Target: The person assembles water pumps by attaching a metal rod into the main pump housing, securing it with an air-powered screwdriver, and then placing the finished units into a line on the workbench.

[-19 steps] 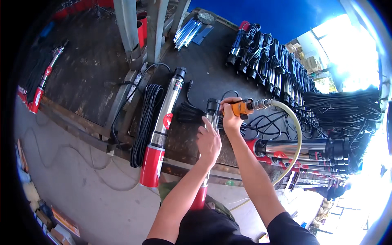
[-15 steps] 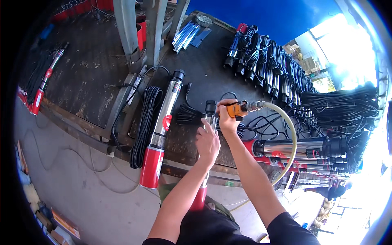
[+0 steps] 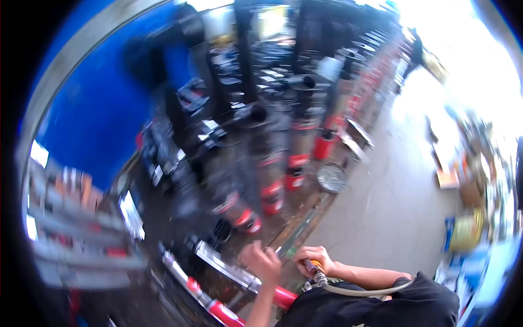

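My right hand (image 3: 316, 258) is wrapped round an orange air tool (image 3: 312, 265) near the bench edge. A metal coupling joins the tool to a pale hose (image 3: 362, 293) that runs across my front. My left hand (image 3: 262, 263) is over a steel-and-red cylindrical pump (image 3: 227, 265), its fingers bent but smeared by motion; whether it touches the pump cannot be made out. The pump's red end (image 3: 284, 297) lies close to my body. Another steel-and-red pump (image 3: 223, 313) lies to its left.
Several pumps with red ends (image 3: 272, 197) lie in a blurred row along the bench, with dark cables about them. A round dish of small parts (image 3: 331, 177) sits at the bench edge. Boxes and a yellow bundle (image 3: 467, 230) stand on the floor at right. A blue panel (image 3: 103, 103) rises at far left.
My view has swung far to the right, blurring the scene. The air tool, still in my right hand, has come down from the pump's far end toward my body.
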Tool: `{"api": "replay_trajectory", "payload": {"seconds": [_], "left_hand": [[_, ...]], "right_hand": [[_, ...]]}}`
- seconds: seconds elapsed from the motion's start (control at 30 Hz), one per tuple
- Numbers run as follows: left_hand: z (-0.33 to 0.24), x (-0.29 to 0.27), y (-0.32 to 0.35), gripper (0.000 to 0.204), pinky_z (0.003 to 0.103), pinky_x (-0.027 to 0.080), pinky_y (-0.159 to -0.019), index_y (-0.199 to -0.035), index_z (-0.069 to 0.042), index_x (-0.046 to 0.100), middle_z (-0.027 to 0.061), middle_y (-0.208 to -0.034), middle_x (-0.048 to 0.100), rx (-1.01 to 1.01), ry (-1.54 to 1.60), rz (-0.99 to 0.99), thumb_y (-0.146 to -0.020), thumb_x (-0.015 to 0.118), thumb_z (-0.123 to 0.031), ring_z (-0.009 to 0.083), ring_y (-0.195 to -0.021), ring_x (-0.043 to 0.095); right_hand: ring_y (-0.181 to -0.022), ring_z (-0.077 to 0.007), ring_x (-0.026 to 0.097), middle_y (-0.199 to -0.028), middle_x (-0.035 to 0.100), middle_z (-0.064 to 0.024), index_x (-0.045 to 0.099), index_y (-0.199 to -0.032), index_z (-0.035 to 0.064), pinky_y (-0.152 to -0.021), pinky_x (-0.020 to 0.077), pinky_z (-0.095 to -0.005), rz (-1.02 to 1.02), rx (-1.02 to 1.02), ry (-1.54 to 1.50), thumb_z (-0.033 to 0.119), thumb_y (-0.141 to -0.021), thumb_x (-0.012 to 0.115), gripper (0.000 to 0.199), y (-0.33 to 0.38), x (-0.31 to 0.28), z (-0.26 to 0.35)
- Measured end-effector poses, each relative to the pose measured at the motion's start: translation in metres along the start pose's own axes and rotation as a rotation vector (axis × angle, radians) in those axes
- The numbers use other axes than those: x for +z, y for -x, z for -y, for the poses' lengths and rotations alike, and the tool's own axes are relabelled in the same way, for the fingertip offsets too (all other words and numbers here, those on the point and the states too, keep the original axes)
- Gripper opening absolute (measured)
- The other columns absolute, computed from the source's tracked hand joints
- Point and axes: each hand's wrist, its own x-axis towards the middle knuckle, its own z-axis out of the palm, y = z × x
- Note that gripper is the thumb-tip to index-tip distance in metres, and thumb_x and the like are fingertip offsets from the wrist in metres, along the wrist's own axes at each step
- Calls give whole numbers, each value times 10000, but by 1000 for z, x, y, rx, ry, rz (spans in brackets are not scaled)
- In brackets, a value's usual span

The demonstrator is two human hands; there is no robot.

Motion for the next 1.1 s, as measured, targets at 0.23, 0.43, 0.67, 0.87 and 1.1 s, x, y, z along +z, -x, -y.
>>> {"api": "replay_trajectory", "payload": {"seconds": [0.23, 0.43, 0.67, 0.87, 1.1], "left_hand": [[-158, 242, -77, 163, 496, 509, -827, -990, -54, 686, 183, -963, 685, 522, 353, 733, -876, 621, -151, 391, -923, 634], [-203, 340, -132, 242, 495, 549, -879, -1051, -90, 727, 240, -956, 711, 696, -158, 935, -839, 611, -85, 408, -982, 690], [-218, 332, -148, 196, 487, 565, -785, -870, -2, 751, 245, -832, 708, 669, -125, 793, -809, 757, -188, 409, -835, 712], [-204, 299, -164, 153, 377, 581, -651, -962, 2, 731, 148, -825, 753, -325, 564, 1067, -908, 695, -136, 274, -748, 746], [-138, 158, -112, 94, 276, 416, -573, -966, -61, 692, 28, -749, 612, -1178, 1613, 1173, -963, 655, -147, 148, -654, 548]], "right_hand": [[-756, -270, 701, -871, 698, -98, 688, -995, 41, -691, 567, -345, -499, 261, 257, 85, -637, 778, 372, 162, -97, 10], [-668, -247, 700, -778, 683, -95, 679, -888, 71, -613, 570, -333, -873, 381, 381, -11, -668, 719, 238, 214, -98, 5], [-691, -206, 691, -787, 684, -62, 672, -940, 30, -644, 555, -311, -947, 414, 293, 40, -685, 775, 275, 230, -111, -15], [-717, -202, 688, -826, 680, -80, 670, -941, 25, -656, 544, -295, -902, 304, 251, -2, -675, 769, 285, 195, -138, -15], [-725, -176, 660, -842, 664, -115, 639, -931, 0, -678, 540, -298, -936, 120, -91, -28, -788, 666, 148, 92, -148, 12]]}}
